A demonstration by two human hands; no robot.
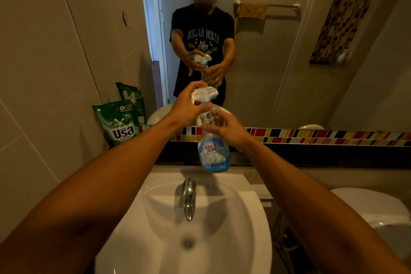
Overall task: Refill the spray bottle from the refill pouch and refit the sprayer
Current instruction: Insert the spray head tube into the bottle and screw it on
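One spray bottle [213, 151] with one sprayer [204, 93]; one green refill pouch [116, 123]; two hands, left [189, 108] and right [224, 128]; one sink [233, 240] with one tap [189, 198]; one mirror [289, 51]; one toilet [373, 207].

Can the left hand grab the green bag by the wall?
Probably yes. The green bag stands in the open beside the left hand, nothing between them, but that hand is on the sprayer and must let go first.
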